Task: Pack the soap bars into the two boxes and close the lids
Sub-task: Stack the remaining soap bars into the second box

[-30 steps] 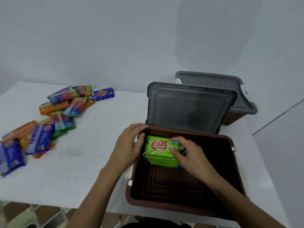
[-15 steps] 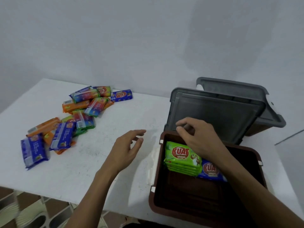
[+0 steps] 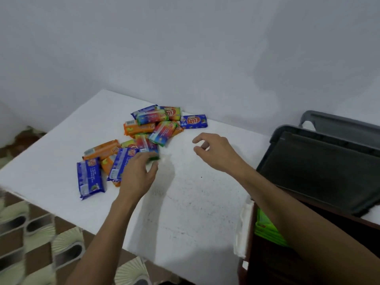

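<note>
A pile of wrapped soap bars (image 3: 152, 128), blue, orange and multicoloured, lies on the white table (image 3: 185, 202) at the left. My left hand (image 3: 137, 173) reaches onto the near edge of the pile, fingertips on a green-edged bar (image 3: 153, 156), thumb apart. My right hand (image 3: 213, 151) hovers over the bare table to the right of the pile, fingers loosely curled, holding nothing. The brown box (image 3: 249, 233) sits at the lower right with green soap bars (image 3: 265, 225) stacked inside, partly hidden by my right forearm. Its grey lid (image 3: 318, 165) stands open.
A second grey lid (image 3: 339, 122) shows behind the first at the right edge. One blue bar (image 3: 90, 177) lies near the table's left edge. Patterned floor tiles (image 3: 30, 233) show below the table edge. A plain wall rises behind the table.
Both hands have left the box and swung left toward the loose pile. The view has turned left, so the box now sits at the right edge.
</note>
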`<state>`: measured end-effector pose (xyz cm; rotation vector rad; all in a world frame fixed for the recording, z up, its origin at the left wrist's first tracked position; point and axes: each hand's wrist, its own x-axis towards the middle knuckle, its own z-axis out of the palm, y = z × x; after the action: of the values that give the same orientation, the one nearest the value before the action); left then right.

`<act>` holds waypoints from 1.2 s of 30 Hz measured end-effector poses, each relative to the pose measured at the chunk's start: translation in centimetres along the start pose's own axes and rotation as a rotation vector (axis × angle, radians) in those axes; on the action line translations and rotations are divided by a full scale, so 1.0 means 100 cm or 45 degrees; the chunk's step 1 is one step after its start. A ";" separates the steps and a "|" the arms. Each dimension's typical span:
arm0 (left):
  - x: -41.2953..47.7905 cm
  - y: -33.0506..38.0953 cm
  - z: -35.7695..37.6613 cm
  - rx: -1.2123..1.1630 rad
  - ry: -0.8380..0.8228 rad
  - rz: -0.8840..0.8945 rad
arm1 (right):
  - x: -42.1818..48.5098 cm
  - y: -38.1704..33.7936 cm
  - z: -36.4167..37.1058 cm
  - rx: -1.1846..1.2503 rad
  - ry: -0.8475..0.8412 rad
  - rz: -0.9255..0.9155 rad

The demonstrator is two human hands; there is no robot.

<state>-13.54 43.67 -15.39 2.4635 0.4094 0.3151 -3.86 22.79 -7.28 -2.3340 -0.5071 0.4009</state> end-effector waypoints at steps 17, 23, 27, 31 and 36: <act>0.046 -0.063 0.008 0.488 -0.099 0.088 | 0.132 -0.025 0.113 0.695 -0.072 0.386; 0.050 -0.064 0.014 0.541 -0.031 0.098 | 0.137 -0.023 0.111 0.964 0.143 0.481; 0.055 -0.056 0.021 0.601 -0.027 0.140 | 0.132 -0.016 0.095 0.929 0.233 0.460; 0.057 -0.049 0.027 0.626 -0.041 0.141 | 0.121 -0.001 0.072 0.873 0.234 0.439; 0.058 -0.047 0.029 0.623 0.040 0.186 | 0.106 0.013 0.048 0.781 0.271 0.381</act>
<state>-8.27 47.80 -19.72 2.9796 0.3511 0.3466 3.70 29.60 -13.05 -1.8190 0.0735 0.3748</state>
